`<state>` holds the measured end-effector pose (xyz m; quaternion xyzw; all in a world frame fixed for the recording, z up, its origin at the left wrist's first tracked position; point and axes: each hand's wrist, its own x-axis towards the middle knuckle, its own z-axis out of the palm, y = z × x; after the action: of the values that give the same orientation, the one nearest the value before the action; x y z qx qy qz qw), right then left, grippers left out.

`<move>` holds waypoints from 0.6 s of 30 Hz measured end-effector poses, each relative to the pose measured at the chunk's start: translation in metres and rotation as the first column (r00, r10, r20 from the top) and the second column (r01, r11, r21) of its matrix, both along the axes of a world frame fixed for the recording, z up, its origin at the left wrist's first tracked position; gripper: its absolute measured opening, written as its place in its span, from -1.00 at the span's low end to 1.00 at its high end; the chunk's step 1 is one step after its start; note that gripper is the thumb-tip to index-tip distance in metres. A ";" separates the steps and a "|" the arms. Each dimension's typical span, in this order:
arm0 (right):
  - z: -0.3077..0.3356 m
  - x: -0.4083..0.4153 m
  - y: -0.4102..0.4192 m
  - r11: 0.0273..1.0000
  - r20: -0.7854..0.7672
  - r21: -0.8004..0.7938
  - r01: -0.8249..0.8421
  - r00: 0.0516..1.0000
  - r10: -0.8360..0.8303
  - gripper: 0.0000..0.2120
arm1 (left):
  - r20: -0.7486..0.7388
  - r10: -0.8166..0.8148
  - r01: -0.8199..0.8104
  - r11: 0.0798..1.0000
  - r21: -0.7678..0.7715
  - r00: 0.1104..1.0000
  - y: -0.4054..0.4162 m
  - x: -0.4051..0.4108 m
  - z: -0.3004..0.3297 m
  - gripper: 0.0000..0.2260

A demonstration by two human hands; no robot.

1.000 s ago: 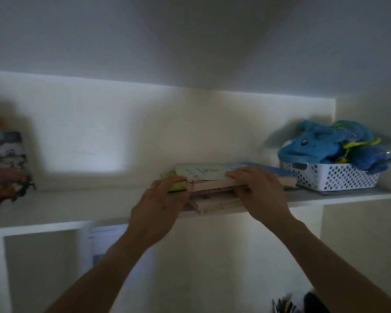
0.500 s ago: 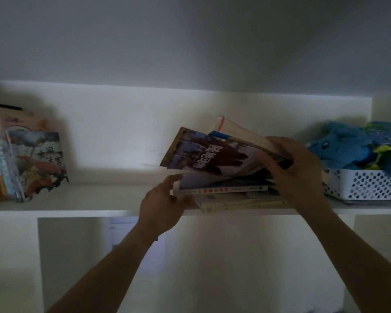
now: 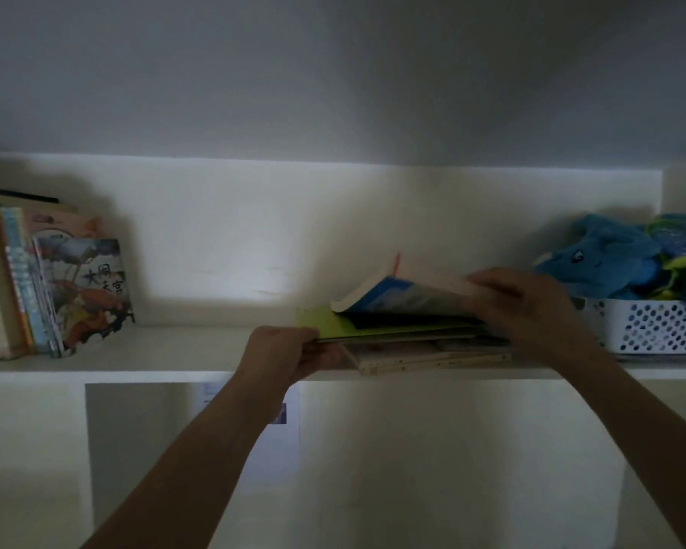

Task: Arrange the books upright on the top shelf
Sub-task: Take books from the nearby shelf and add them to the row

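Two hands work at the shelf [image 3: 167, 370] edge: my left hand [image 3: 290, 352] pinches the left end of a thin green book [image 3: 333, 324] in the flat stack [image 3: 424, 350]. My right hand [image 3: 531, 311] curls around the top blue book [image 3: 404, 295], holding it tilted above the stack. Farther left, upright books [image 3: 52, 287] lean together; at right, a basket [image 3: 658, 326] holds a blue toy [image 3: 610, 255].

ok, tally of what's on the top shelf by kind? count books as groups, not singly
Book groups: 2 (upright row at left, flat stack in the middle)
White basket: 1
Blue plush heap: 1 (in the basket; toys too tangled to count)
Total: 4
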<state>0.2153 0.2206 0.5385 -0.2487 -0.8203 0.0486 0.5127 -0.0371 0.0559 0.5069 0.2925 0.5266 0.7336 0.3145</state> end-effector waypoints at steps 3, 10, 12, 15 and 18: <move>0.004 0.003 0.004 0.987 -0.183 0.122 0.109 0.979 -0.085 -0.84 | 0.028 0.023 -0.024 0.999 0.033 0.999 0.004 -0.002 -0.005 -0.88; 0.033 -0.019 0.002 0.983 -0.464 0.168 0.076 0.886 0.010 -0.81 | 0.020 -0.129 0.128 0.991 0.041 0.991 0.013 0.011 -0.005 -0.84; 0.041 -0.029 -0.004 0.966 -0.468 0.250 0.066 0.881 0.061 -0.80 | -0.007 -0.161 0.161 0.987 0.011 0.987 0.008 0.009 -0.004 -0.67; 0.053 -0.048 -0.014 0.941 -0.427 0.330 0.073 0.901 0.080 -0.81 | -0.262 -0.032 0.016 0.998 -0.064 0.964 -0.004 0.004 -0.007 -0.42; 0.061 -0.075 -0.027 0.905 -0.345 0.421 0.060 0.933 0.099 -0.80 | -0.540 0.344 -0.396 0.918 0.021 0.768 -0.020 -0.013 0.003 -0.29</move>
<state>0.1401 0.1931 0.5996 -0.1098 -0.7061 -0.0814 0.6948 -0.0502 0.0360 0.5097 0.3599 0.6741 0.6448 0.0182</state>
